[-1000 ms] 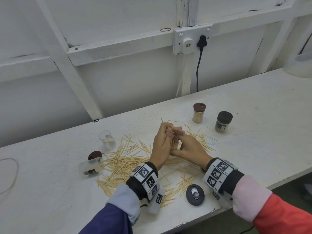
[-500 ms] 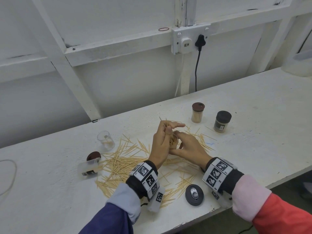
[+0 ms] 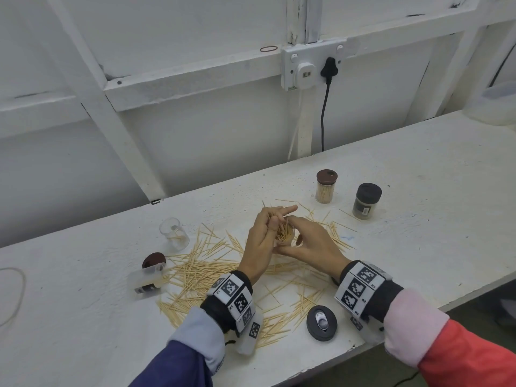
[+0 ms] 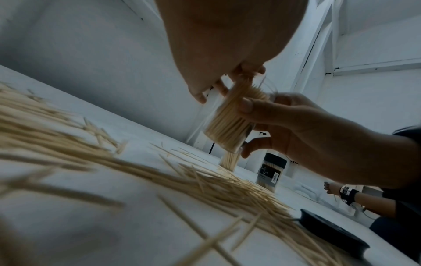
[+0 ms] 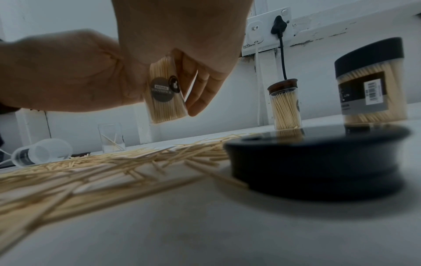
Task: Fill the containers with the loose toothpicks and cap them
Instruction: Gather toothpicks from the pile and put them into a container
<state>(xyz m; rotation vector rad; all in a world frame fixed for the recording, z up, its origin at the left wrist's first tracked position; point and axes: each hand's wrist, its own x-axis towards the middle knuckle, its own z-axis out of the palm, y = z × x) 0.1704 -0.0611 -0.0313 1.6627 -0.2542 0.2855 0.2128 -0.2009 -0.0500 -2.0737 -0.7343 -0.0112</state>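
Brimming clear container (image 3: 284, 236), toothpick-packed, uncapped

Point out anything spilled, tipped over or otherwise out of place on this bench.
Loose toothpicks lie scattered across the bench. A clear container lies tipped on its side at the left edge of the pile, uncapped. A black lid sits alone near the front edge.

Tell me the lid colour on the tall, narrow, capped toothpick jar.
Dark reddish-brown lid; the right wrist view shows it best.
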